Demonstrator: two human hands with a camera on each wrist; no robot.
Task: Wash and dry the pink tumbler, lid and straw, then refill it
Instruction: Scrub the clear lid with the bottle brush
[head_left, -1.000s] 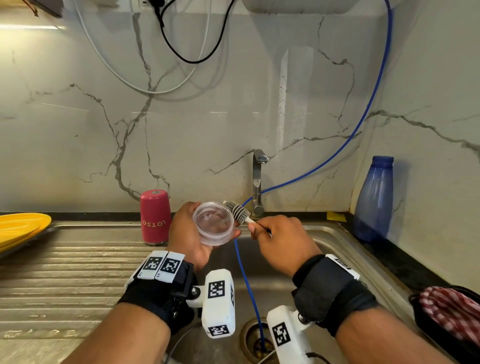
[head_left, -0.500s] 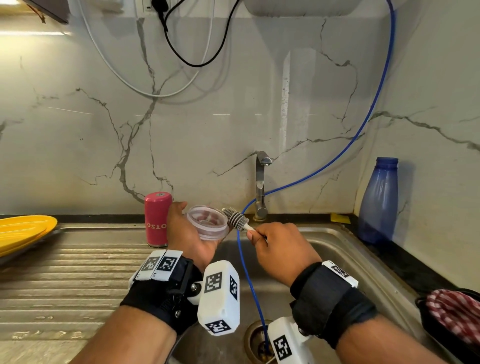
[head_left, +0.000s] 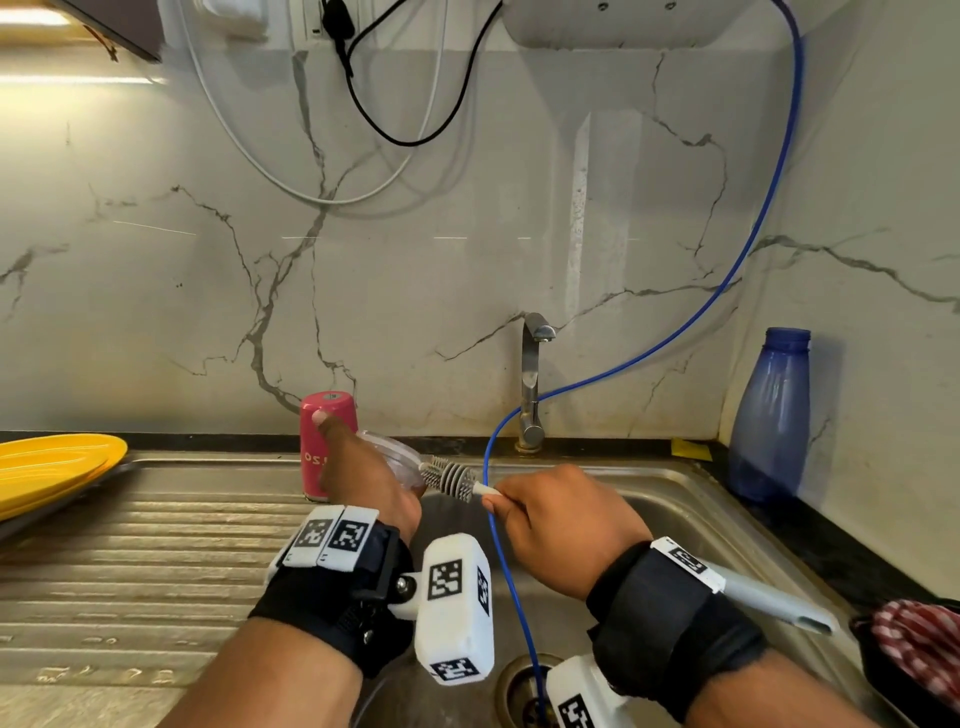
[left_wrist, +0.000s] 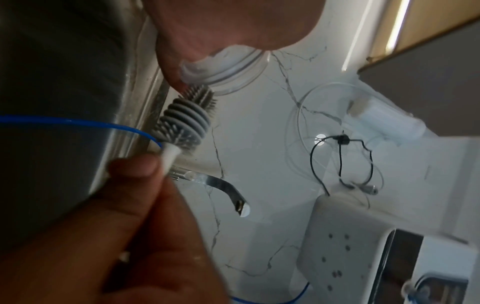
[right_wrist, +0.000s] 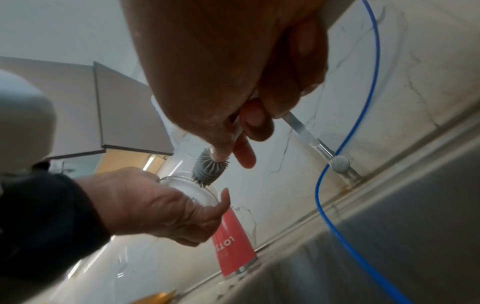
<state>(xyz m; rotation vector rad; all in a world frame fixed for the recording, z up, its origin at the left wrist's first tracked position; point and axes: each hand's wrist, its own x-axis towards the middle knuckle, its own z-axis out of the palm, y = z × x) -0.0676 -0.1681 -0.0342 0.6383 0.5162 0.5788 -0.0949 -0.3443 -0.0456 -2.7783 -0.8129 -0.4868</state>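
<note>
Now, scrubbing lid over sink. My left hand grips lid by rim; right hand fingers pinch brush handle, bristles touching lid edge. Risk: wet lid slips from grip, drops into sink. Lid tilted, open face toward brush. Tumbler upside down on bench, axis vertical, just behind left hand.

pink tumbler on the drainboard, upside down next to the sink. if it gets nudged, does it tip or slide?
The pink tumbler is tall for its width and stands mouth-down on a ridged steel drainboard, so a high nudge probably tips it. Smooth sides on metal that is possibly wet suggest a low push slides it. Once over, the round body would likely roll, perhaps toward the sink.
</note>
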